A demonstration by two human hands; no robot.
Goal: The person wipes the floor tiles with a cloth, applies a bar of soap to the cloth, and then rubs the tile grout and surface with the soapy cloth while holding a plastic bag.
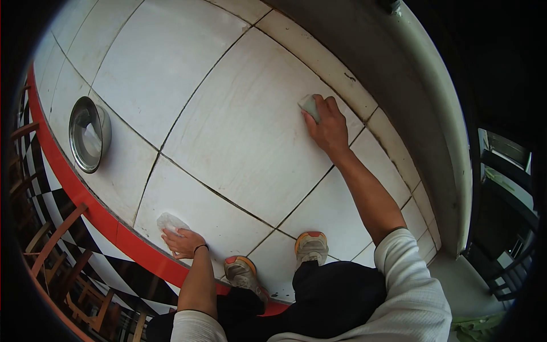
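My right hand (329, 126) grips a greyish-green sponge-like block (309, 107) against the white tiles (245, 131), close to the raised tiled edge. Lower left, my left hand (183, 243) is closed around a crumpled whitish cloth (172, 222) and rests on the tiles by the red border. A round metal bowl (90, 135) stands at the left on the tiles, with something white and some liquid visible inside it.
A red edge (102, 223) borders the tiled surface at the left. Beyond it are wooden chairs (60, 242) and a black-and-white checkered floor (122, 273). My shoes (311, 248) stand on the tiles. A grey wall (421, 108) curves along the right.
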